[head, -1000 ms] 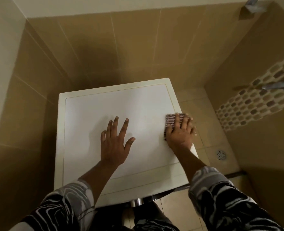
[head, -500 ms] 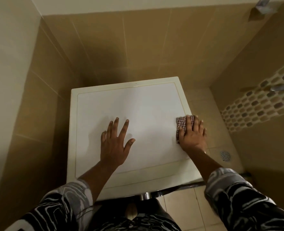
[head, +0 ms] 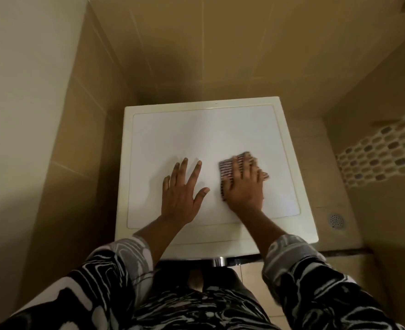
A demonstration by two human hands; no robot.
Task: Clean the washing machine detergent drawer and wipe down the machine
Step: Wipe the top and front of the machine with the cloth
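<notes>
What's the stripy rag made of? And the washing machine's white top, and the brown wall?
The rag looks like soft woven fabric, perhaps cotton: checked threads, flattened under the right hand. The washing machine top looks like smooth white plastic or coated board; I cannot tell which. The wall looks like glazed ceramic tile: straight grout lines, faint sheen.

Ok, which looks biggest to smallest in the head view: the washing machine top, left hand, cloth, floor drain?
1. washing machine top
2. left hand
3. cloth, partly hidden under the right hand, so places two and three are unsure
4. floor drain
</notes>
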